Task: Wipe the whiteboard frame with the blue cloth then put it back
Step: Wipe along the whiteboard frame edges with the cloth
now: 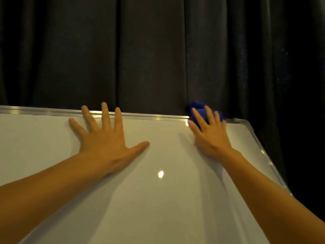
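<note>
White whiteboard (140, 199) with metal frame (52, 112), glare spots on the surface. Left hand (103, 140) flat on it, fingers spread, fingertips over the top frame. Right hand (210, 133) presses blue cloth (197, 107) on the top frame near the right corner.

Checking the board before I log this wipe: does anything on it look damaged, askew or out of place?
Nothing stands out. The whiteboard frame runs straight and unbroken to the corner, and the white surface shows only light glare. The right hand presses the blue cloth on the top edge; the left hand lies flat.
</note>
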{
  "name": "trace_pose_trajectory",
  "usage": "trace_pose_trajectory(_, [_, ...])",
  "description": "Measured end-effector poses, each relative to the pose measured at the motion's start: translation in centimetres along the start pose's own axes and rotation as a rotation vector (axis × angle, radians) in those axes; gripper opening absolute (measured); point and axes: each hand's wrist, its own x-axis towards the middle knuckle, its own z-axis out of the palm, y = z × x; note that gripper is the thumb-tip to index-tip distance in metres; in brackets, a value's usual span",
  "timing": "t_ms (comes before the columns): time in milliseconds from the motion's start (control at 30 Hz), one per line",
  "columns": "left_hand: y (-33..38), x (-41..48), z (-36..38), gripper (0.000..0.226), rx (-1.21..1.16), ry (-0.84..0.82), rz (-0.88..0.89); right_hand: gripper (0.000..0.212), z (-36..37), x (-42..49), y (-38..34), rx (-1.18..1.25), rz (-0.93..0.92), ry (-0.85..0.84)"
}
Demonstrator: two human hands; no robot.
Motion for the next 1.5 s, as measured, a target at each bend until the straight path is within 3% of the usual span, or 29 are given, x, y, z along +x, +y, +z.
trace_pose_trajectory(67, [2.1,-0.3,0.4,0.126,0.006,-0.005,0.015,0.067,0.2,0.5,-0.6,-0.046,0.088,-0.010])
trace_pose_trajectory(100, [3.3,-0.2,0.5,0.126,0.008,-0.006,0.001,0.072,0.7,0.5,-2.1,-0.079,0.014,-0.018])
trace_pose_trajectory(200, [5.8,0.5,0.5,0.125,0.027,-0.019,-0.041,0.072,2.8,-1.3,-7.1,0.122,-0.295,-0.010])
trace_pose_trajectory(300, [9.1,0.6,1.3,0.122,0.060,-0.017,0.063,0.062,2.1,-1.3,-4.8,0.107,-0.484,-0.012])
trace_pose_trajectory(367, [11.2,0.3,1.7,0.127,0.062,-0.017,0.105,0.059,0.6,0.3,-0.1,0.018,-0.424,-0.008])
trace_pose_trajectory(500, [14.6,0.4,2.4,0.134,0.056,-0.030,0.135,0.057,-2.2,1.5,8.7,-0.064,0.031,-0.034])
trace_pose_trajectory(567, [16.5,0.8,2.6,0.133,0.068,-0.023,0.140,0.062,-1.7,1.8,7.7,-0.111,-0.016,-0.052])
trace_pose_trajectory(633, [18.4,1.1,2.8,0.128,0.092,-0.035,0.138,0.069,-0.6,1.3,4.7,-0.074,-0.241,-0.079])
trace_pose_trajectory(733, [19.6,1.6,3.5,0.127,0.122,-0.036,0.120,0.058,0.3,0.0,4.1,0.079,-0.420,-0.072])
trace_pose_trajectory(800, [19.3,1.7,3.8,0.134,0.095,-0.020,0.118,0.054,-1.0,1.7,7.6,-0.012,-0.375,-0.027])
trace_pose_trajectory(933, [19.6,1.6,3.6,0.138,0.087,-0.046,0.124,0.058,-1.9,3.5,12.3,-0.068,-0.052,-0.055])
trace_pose_trajectory(1067, [21.2,1.8,3.0,0.144,0.084,-0.068,0.056,0.073,1.0,2.0,8.0,0.082,-0.250,-0.052])
trace_pose_trajectory(1133, [21.6,1.8,3.1,0.145,0.084,-0.070,0.058,0.074,0.2,2.2,8.6,-0.041,-0.330,-0.017])
trace_pose_trajectory(1200, [21.6,1.9,3.3,0.142,0.076,-0.063,0.080,0.070,-1.3,3.3,11.6,-0.132,-0.245,0.015])
trace_pose_trajectory(1333, [21.4,2.0,3.7,0.141,0.086,-0.032,0.093,0.070,-2.0,3.2,15.0,-0.056,0.007,-0.035])
trace_pose_trajectory(1433, [22.0,2.4,3.9,0.138,0.085,-0.004,0.142,0.087,-0.3,2.1,12.1,0.027,-0.141,-0.067])
trace_pose_trajectory(1500, [22.8,2.5,4.5,0.136,0.107,0.014,0.231,0.083,-0.3,2.1,12.2,0.014,-0.196,-0.025])
